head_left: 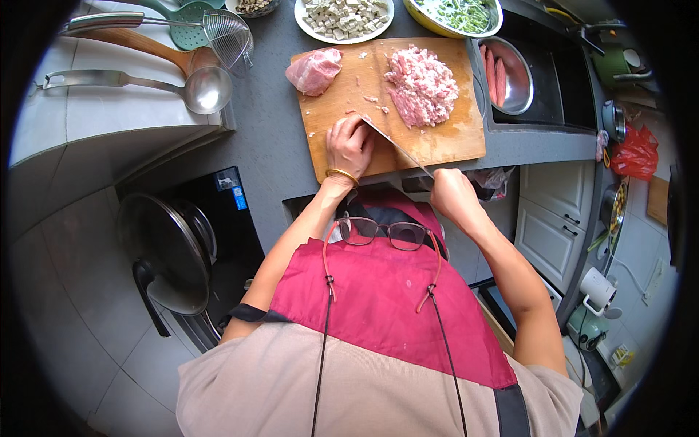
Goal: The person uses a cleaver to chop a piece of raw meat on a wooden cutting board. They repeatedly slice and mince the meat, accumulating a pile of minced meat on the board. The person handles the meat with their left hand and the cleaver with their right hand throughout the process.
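Observation:
A kitchen knife [397, 146] is held by its handle in my right hand [452, 195], near the front edge of a wooden cutting board [448, 146]. Its blade slants up and left to my left hand [348, 146]. That hand rests on the board's left front part with its fingers curled against the blade; whatever lies beneath them is mostly hidden, with a little pink meat showing at the fingertips. Chopped raw meat [423, 84] forms a pile on the board's right half. A larger piece of raw meat [314, 72] sits at the back left, and small scraps lie between.
Behind the board stand a plate of diced cubes [345, 39] and a yellow bowl of chopped greens [456, 34]. A steel bowl [525, 82] with reddish pieces is at the sink's left side. Left are a steel ladle [207, 93], a strainer [228, 38] and a lidded pan [164, 257].

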`<state>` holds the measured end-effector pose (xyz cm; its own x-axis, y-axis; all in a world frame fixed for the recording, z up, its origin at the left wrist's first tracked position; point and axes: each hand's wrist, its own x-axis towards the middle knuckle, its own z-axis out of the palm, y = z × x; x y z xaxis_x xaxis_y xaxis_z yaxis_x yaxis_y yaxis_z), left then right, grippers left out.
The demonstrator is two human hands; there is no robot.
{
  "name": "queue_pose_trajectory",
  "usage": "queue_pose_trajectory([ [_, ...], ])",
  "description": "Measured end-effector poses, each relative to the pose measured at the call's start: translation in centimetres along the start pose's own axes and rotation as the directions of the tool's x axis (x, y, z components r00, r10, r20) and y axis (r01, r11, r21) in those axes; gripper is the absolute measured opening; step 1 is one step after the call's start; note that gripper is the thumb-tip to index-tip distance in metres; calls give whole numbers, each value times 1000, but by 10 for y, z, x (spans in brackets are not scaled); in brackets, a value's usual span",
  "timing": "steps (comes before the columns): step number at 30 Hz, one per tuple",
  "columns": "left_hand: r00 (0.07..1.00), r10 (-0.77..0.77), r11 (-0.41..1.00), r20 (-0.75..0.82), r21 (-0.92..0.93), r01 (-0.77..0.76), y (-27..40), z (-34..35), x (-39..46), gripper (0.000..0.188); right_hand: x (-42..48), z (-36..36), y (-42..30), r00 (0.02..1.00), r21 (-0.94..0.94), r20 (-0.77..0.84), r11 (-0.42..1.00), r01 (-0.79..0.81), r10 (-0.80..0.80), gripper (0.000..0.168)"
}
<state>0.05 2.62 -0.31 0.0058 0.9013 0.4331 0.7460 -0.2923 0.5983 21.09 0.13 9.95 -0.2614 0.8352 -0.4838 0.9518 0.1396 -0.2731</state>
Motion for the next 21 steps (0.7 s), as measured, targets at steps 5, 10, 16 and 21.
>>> queue_pose_trajectory([
  [5,999,14,1000,-32,-6,-14,1,1,1,13,-24,-9,23,992,32,66,994,-106,104,12],
  [10,998,28,999,-49,-23,-29,-1,1,1,11,-14,-15,14,998,135,-46,990,-31,37,13],
  [16,1000,12,1000,-23,13,-12,0,0,1,13,17,-5,-18,996,68,-90,997,19,-13,13],
  [21,998,55,998,-9,40,-54,-5,3,-1,17,30,1,-20,998,-13,-48,999,42,-43,12],
])
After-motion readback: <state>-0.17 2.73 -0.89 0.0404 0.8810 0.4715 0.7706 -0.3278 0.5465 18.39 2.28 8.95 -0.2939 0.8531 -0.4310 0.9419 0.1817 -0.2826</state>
